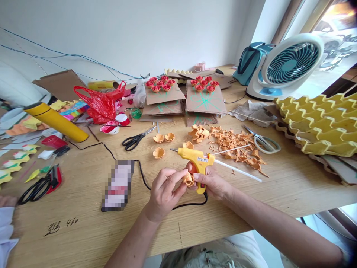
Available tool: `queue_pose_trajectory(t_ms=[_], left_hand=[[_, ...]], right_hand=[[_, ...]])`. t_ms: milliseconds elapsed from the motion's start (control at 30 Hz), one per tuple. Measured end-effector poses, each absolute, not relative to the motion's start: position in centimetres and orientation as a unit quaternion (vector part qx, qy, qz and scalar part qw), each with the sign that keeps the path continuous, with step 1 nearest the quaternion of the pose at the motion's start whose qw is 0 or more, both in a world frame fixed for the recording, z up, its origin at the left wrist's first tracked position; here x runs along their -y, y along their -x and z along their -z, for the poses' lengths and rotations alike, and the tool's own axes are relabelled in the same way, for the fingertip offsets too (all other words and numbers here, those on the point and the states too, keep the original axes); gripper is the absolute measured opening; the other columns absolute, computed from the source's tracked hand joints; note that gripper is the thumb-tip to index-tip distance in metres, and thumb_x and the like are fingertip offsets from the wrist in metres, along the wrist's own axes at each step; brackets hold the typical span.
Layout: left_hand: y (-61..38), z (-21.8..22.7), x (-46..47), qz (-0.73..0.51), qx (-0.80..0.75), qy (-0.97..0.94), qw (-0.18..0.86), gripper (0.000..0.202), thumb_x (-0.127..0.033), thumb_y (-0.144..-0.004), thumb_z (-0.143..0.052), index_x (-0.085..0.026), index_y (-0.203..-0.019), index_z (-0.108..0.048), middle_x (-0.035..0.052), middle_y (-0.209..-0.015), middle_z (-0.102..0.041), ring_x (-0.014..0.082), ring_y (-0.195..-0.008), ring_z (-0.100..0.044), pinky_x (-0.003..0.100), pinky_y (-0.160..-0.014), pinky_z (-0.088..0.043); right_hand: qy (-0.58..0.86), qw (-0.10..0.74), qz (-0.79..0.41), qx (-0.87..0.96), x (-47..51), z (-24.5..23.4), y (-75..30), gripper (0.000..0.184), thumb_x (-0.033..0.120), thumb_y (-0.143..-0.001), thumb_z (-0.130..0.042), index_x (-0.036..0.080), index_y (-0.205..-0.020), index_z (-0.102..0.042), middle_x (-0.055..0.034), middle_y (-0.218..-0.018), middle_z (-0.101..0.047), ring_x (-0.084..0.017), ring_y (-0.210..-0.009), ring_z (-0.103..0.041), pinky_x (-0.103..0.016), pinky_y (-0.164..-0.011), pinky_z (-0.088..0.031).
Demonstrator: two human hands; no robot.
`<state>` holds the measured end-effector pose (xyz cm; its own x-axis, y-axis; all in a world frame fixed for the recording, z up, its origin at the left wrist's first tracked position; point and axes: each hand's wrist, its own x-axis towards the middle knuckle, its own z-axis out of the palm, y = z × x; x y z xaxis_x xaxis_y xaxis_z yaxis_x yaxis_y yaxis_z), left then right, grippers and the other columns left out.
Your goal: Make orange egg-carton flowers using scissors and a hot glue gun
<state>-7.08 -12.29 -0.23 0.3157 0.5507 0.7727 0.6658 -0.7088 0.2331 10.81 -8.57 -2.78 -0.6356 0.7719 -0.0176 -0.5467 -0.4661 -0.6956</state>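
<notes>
My left hand (166, 189) pinches a small orange paper-pulp flower (189, 180) between its fingers. My right hand (216, 183) is wrapped round the handle of a yellow hot glue gun (195, 156), its thumb touching the flower's side. The gun's nozzle points left, and a white glue stick (240, 171) sticks out of its back. Just beyond the nozzle lie several orange petal cups, among them one cup (158, 153) nearest my left hand. Behind the gun is a pile of orange scraps (237, 143) beside a larger orange piece (198, 133).
Black scissors (136, 139) and pale-handled scissors (264, 143) lie on the wooden table. Red flowers (199, 83) stand on cardboard (206, 100) at the back. Yellow egg trays (320, 123) and a fan (290, 67) are right. The gun's black cord (143, 176) passes a blurred flat object (118, 186).
</notes>
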Motion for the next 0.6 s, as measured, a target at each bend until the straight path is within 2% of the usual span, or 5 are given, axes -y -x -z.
queue_pose_trajectory(t_ms=[400,600], left_hand=[[7.03,0.03,12.44,0.452,0.377,0.806,0.056,0.028,-0.014,-0.095,-0.064,-0.018,-0.123,-0.064,0.005,-0.096,-0.064,0.0139,-0.083,-0.065,0.025,-0.078,-0.058],[6.96,0.21,12.46,0.459,0.374,0.804,0.051,0.026,-0.016,-0.096,-0.063,-0.018,-0.122,-0.064,0.0052,-0.096,-0.063,0.0137,-0.082,-0.065,0.025,-0.078,-0.057]], right_hand=[[0.154,0.369,-0.867,0.298,8.66,3.42,-10.6,0.042,0.036,-0.07,-0.092,0.019,-0.094,-0.062,0.0019,-0.078,-0.066,-0.006,-0.058,-0.054,-0.018,-0.056,-0.042],[0.138,0.361,-0.879,0.28,8.78,3.48,-10.54,0.041,0.034,-0.07,-0.092,0.019,-0.092,-0.061,0.0029,-0.076,-0.062,-0.006,-0.057,-0.048,-0.02,-0.056,-0.042]])
